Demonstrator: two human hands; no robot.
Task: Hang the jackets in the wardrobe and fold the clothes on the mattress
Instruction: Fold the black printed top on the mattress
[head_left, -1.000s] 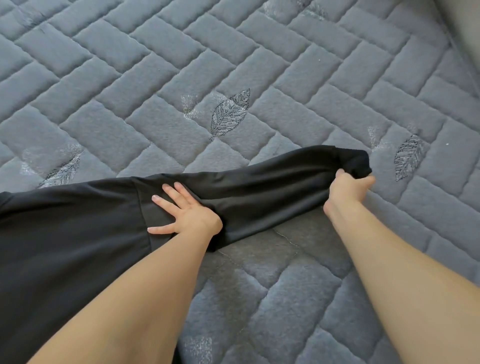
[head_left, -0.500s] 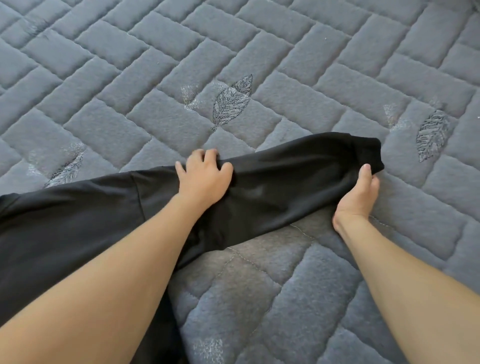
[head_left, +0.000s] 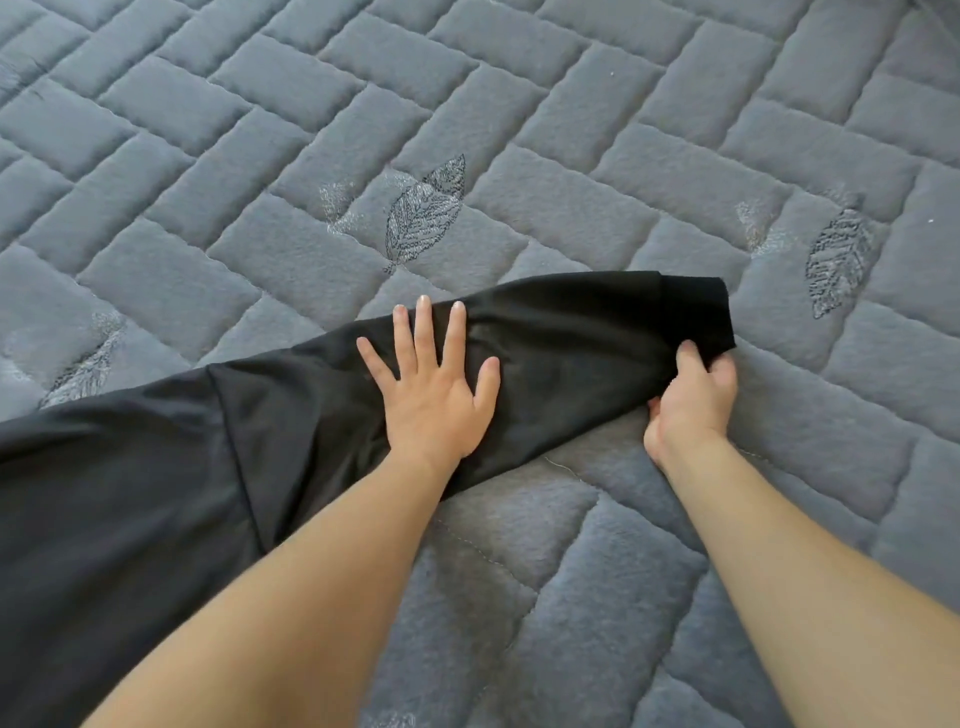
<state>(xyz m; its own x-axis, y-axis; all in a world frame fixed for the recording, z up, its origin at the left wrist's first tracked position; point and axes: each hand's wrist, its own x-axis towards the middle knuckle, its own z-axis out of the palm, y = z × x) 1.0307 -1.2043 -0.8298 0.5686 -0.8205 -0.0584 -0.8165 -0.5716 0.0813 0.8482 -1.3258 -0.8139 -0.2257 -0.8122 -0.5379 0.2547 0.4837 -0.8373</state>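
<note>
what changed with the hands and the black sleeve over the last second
The left hand went from curled over the sleeve's far edge half a second ago to pressing flat on the black sleeve, fingers spread. The right hand took hold of the cuff again. The sleeve stayed stretched across the grey quilted mattress.

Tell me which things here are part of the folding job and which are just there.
In the job:
black garment, sleeve stretched out
left hand, pressing flat on the sleeve
right hand, gripping the cuff
grey quilted mattress

Just there:
stitched leaf patterns on the mattress cover
</note>
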